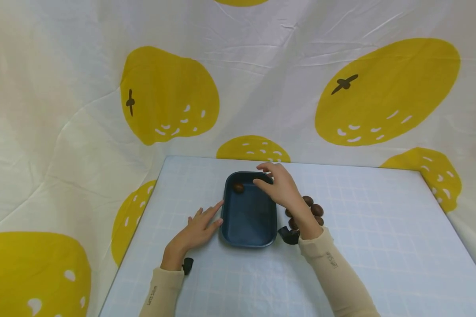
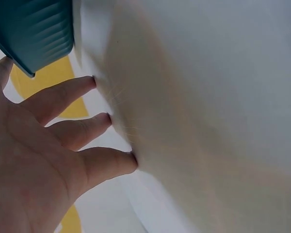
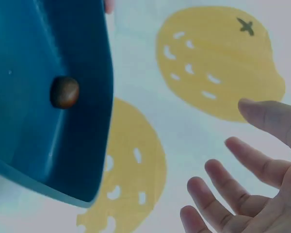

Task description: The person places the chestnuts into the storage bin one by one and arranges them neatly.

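A dark blue rectangular tray (image 1: 250, 220) stands on the table, with one glossy brown egg-shaped piece (image 1: 239, 188) in its far left corner. The right wrist view shows the same brown piece (image 3: 65, 92) against the tray wall. My left hand (image 1: 196, 231) is beside the tray's left side, fingers spread; in the left wrist view its fingertips rest on the table and the thumb touches the tray rim. Above the tray's far right corner hovers my right hand (image 1: 279, 187), its fingers apart and loosely bent around nothing. Several more brown pieces (image 1: 317, 210) lie right of the tray, partly hidden by the right forearm.
A pale checked cloth covers the table (image 1: 381, 246). Behind it hangs a white curtain (image 1: 262, 88) printed with large yellow fruit. Black wrist cameras (image 1: 289, 236) are worn at both wrists.
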A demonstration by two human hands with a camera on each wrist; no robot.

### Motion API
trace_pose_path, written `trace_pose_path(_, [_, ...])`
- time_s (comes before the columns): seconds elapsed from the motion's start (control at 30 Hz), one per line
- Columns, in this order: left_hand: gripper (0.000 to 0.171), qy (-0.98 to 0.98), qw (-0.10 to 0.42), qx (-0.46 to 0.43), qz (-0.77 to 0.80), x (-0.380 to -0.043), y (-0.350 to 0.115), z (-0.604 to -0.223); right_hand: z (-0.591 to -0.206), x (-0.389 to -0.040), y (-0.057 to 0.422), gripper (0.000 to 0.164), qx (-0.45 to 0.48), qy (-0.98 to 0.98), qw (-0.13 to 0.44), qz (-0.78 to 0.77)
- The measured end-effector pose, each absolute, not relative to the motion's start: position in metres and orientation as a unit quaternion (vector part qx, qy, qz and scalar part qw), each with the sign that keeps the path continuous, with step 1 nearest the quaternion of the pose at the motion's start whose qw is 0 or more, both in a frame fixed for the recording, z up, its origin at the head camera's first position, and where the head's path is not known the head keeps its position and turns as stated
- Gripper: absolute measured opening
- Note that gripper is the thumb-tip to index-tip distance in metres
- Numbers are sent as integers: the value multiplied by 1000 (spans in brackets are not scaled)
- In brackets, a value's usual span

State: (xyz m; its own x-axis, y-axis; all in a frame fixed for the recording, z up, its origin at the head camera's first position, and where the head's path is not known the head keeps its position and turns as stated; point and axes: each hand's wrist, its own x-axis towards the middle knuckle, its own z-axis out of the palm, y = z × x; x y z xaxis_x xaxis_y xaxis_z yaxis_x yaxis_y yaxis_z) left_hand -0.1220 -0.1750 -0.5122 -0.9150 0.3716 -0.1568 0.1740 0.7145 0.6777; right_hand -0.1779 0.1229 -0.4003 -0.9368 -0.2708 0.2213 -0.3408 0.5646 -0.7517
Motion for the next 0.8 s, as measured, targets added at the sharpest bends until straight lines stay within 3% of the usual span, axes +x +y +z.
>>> trace_pose_path(0.8, [67,915,147,146,346,-122,-176,-516,-400,-143,175,45,125,-890,56,434])
